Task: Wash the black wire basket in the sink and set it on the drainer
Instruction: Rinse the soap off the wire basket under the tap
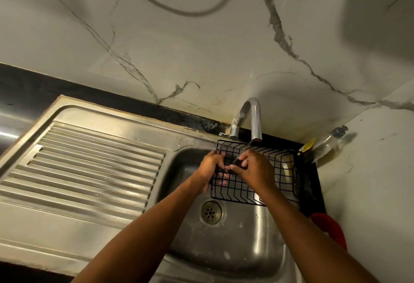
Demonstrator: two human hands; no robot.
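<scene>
Fingers of the left hand [211, 165] curl round the basket's [277, 170] left end wires to steady it. The right hand [254, 172] pinches a small dark object [241, 163] against the mesh, likely scrubbing. The basket hangs over the sink's [235, 249] back right corner, under the tap [255, 117] for rinsing. Its long axis runs along the back edge and its open side faces up.

Arms are stretched forward; the basket [280, 170] is gripped by the left hand [211, 166], a dark lump [241, 163] pinched by the right hand [254, 170].
</scene>
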